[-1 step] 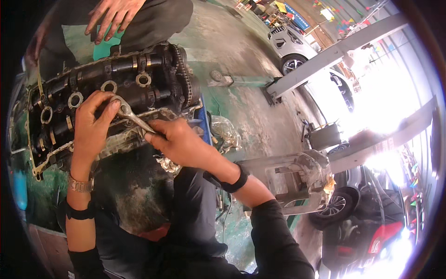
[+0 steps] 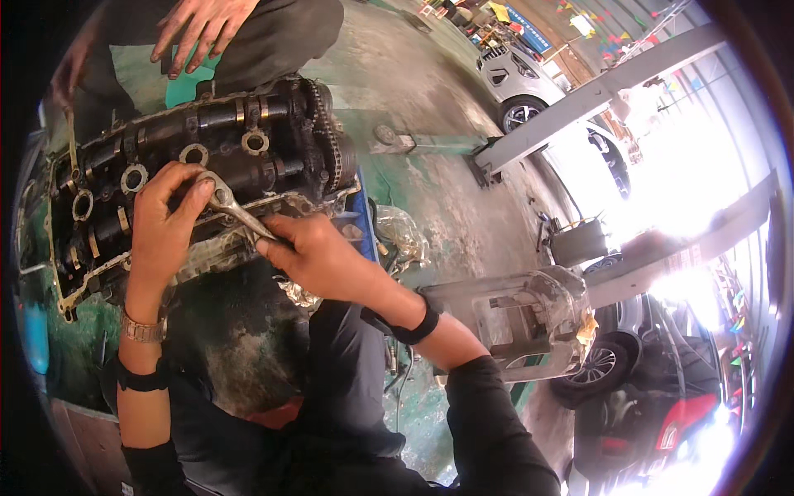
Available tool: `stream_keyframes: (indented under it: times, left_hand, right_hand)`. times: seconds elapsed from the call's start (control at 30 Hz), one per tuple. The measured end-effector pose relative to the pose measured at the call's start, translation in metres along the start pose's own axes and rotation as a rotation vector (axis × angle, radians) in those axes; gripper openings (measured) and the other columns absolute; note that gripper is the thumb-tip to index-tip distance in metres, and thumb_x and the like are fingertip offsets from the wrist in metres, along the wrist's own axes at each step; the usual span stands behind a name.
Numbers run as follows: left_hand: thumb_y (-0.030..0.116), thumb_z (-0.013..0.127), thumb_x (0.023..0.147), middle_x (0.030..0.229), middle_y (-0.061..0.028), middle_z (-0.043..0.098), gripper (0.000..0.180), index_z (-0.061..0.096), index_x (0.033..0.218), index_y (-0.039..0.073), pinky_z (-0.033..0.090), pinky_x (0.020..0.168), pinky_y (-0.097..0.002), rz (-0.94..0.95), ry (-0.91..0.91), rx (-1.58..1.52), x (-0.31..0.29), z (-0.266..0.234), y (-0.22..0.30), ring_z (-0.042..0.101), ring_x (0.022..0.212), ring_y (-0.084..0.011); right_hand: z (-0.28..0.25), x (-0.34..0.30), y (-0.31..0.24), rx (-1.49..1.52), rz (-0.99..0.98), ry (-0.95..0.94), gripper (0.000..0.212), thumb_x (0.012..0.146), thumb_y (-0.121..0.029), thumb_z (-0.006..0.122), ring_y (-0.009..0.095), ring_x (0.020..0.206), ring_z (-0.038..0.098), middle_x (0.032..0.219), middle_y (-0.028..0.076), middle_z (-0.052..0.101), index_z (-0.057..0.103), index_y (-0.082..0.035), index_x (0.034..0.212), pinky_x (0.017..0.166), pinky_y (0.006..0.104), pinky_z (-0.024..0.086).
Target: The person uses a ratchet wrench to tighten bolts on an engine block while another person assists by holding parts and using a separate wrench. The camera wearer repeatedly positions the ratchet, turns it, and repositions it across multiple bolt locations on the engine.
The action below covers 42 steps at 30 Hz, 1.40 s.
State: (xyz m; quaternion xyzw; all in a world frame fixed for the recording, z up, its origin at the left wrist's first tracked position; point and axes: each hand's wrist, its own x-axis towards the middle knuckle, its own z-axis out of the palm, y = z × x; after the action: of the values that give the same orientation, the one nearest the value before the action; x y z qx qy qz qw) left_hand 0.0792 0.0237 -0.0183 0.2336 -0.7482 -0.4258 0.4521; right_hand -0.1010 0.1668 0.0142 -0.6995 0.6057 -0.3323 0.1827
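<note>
A metal ratchet wrench (image 2: pixel 236 208) lies over the near side of an oily engine cylinder head (image 2: pixel 219 169). My left hand (image 2: pixel 165 219) is closed around the ratchet's head, thumb on top; what sits under the ratchet is hidden. Around the far end of the handle my right hand (image 2: pixel 310 252) is closed, its fingers wrapped over it. Camshafts, several ring-shaped openings and a timing chain (image 2: pixel 328 132) at the right end show on the cylinder head.
Across the cylinder head is another person, with one hand (image 2: pixel 203 29) hanging over a green cloth (image 2: pixel 188 87) and the other at a thin tool on its left end. A blue crate (image 2: pixel 360 219), clear plastic wrap (image 2: pixel 399 231), lift posts (image 2: pixel 595 107) and parked cars (image 2: pixel 529 83) are to the right.
</note>
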Motion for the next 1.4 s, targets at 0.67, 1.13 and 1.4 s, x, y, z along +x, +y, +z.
stream_keyframes:
  times: [0.67,1.13,1.4]
  left_hand:
    - [0.02,0.066,0.093,0.08,-0.0033,0.055,0.026,0.062,0.096,-0.006,0.041,0.068,-0.0264,-0.022,0.021,-0.058,-0.001,0.0,-0.001,0.049,0.074,-0.0099]
    - [0.016,0.066,0.093,0.081,-0.0035,0.056,0.023,0.062,0.094,-0.006,0.042,0.068,-0.0263,-0.016,0.027,-0.032,0.0,0.001,0.003,0.049,0.075,-0.009]
    - [0.015,0.066,0.093,0.083,-0.0033,0.057,0.022,0.063,0.095,-0.006,0.043,0.07,-0.0264,-0.013,0.021,-0.033,-0.001,0.001,0.001,0.051,0.076,-0.0097]
  right_hand:
    - [0.008,-0.025,0.005,-0.031,0.08,0.022,0.041,0.088,-0.015,0.072,0.039,0.073,0.063,0.084,0.026,0.063,0.056,0.005,0.12,0.066,0.0395,0.048]
    - [-0.001,-0.019,0.013,-0.08,0.08,0.007,0.031,0.093,-0.021,0.068,0.031,0.059,0.055,0.07,0.022,0.058,0.059,0.004,0.108,0.058,0.0387,0.045]
    - [0.021,-0.026,0.011,0.011,0.141,0.028,0.03,0.093,-0.019,0.068,0.028,0.056,0.054,0.065,0.021,0.056,0.058,0.006,0.106,0.057,0.0389,0.044]
